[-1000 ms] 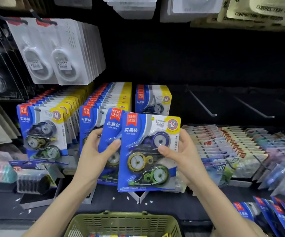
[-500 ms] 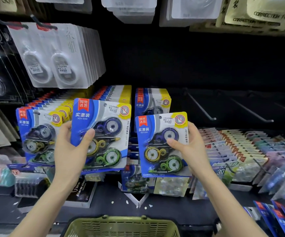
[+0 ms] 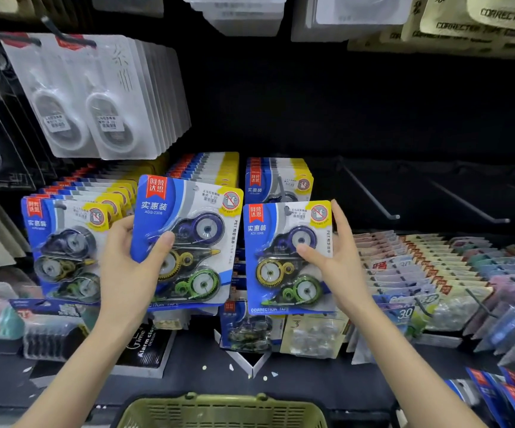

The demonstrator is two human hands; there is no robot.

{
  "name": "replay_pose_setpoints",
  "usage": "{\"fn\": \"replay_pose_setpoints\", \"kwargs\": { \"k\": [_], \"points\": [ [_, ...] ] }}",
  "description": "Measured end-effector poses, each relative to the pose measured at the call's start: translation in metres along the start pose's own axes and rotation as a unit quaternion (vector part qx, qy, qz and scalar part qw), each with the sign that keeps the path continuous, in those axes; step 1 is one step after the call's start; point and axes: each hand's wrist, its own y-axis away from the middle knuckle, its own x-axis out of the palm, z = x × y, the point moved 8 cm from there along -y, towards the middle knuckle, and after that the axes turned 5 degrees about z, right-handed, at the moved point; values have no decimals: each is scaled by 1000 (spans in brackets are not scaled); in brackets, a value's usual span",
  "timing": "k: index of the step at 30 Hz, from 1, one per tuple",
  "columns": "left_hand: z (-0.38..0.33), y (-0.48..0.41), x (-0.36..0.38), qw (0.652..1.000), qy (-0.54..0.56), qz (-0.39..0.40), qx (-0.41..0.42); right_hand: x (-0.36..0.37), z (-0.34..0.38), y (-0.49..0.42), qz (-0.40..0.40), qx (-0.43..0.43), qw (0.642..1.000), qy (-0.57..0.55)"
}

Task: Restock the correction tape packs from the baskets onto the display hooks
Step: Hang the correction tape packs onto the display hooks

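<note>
At centre frame, the left hand (image 3: 126,267) grips one blue correction tape pack (image 3: 197,230), thumb across its front; the right hand (image 3: 339,267) grips a second pack (image 3: 280,261) just beside it. A second ago they overlapped; now they sit apart, before the hanging rows (image 3: 206,165). Green basket (image 3: 219,412) at bottom centre.

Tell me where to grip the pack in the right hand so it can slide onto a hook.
Take the right-hand pack by its flat right card edge, from the right, thumb in front, fingers behind, as the right hand holds it. The blister bulges mid-card and the hang hole sits top centre, so this keeps the hole free.
</note>
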Motion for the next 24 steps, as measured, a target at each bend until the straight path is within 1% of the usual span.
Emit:
{"fn": "replay_pose_setpoints", "kwargs": {
  "k": [3, 5, 12, 17, 22, 24],
  "points": [
    [2, -2, 3, 1000, 1, 1, -3, 5, -17, -23, 12, 7, 1000, -22],
    [4, -3, 4, 1000, 2, -1, -6, 9, -28, -43, 11, 9, 1000, -15],
    [5, -7, 9, 1000, -1, 1, -4, 19, -46, -103, -29, -2, 1000, 12],
    [9, -12, 10, 1000, -7, 5, -4, 18, -67, -124, -30, 5, 999, 23],
    [13, -13, 11, 1000, 8, 5, -4, 22, -73, -127, -29, 17, 999, 19],
    [13, -12, 12, 1000, 12, 8, -5, 19, -73, -124, -43, 33, 997, 50]
  ]
}}
